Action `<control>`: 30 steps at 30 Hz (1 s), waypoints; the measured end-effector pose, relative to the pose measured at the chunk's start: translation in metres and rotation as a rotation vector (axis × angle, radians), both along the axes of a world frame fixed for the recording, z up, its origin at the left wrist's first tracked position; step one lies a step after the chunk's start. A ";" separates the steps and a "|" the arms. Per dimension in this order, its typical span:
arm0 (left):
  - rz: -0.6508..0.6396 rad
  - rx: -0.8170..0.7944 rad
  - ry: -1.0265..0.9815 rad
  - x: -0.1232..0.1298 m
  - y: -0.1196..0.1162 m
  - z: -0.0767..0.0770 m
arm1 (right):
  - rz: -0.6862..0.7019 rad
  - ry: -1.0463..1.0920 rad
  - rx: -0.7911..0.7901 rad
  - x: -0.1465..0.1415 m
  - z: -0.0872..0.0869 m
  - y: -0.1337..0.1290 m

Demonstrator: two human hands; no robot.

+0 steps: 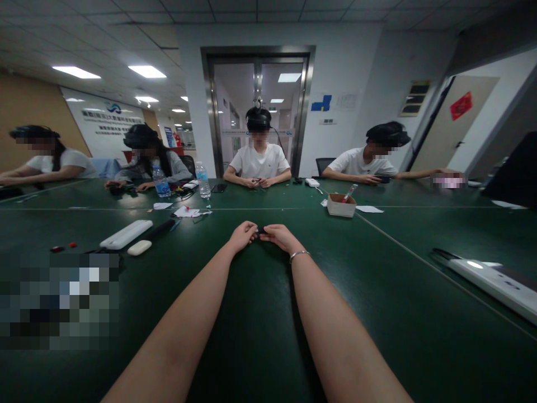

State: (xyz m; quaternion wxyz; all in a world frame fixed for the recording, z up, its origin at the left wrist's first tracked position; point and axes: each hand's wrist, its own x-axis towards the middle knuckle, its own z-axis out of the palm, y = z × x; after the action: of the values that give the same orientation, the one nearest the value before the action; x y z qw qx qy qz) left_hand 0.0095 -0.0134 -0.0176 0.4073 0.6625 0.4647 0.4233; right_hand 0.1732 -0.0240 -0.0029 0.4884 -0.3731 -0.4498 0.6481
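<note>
Both arms reach forward over the green table (260, 336), with the hands close together near its middle. A small black object (260, 230) spans the gap between them, too small in view to tell its kind. My left hand (243, 237) is closed, its thumb and fingers pinching the object's left end. My right hand (280, 237), below a silver bracelet (299, 254) on the wrist, pinches the right end. Fingers cover much of the object.
To the left lie a white power bank (126, 234) and a cream rounded case (140, 248). Bottles (203, 180) and paper scraps (187, 212) sit beyond. A small box (340, 205) stands ahead right; a white device (495, 280) lies far right. Several people sit around the table.
</note>
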 end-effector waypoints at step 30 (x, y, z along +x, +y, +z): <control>0.024 -0.051 0.007 0.002 -0.006 0.006 | 0.002 0.010 -0.013 0.000 0.003 -0.002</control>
State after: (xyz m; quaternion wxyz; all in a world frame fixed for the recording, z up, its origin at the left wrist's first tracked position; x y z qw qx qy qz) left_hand 0.0115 -0.0189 -0.0114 0.4174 0.6478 0.4844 0.4141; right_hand 0.1728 -0.0262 0.0001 0.4876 -0.3725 -0.4436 0.6532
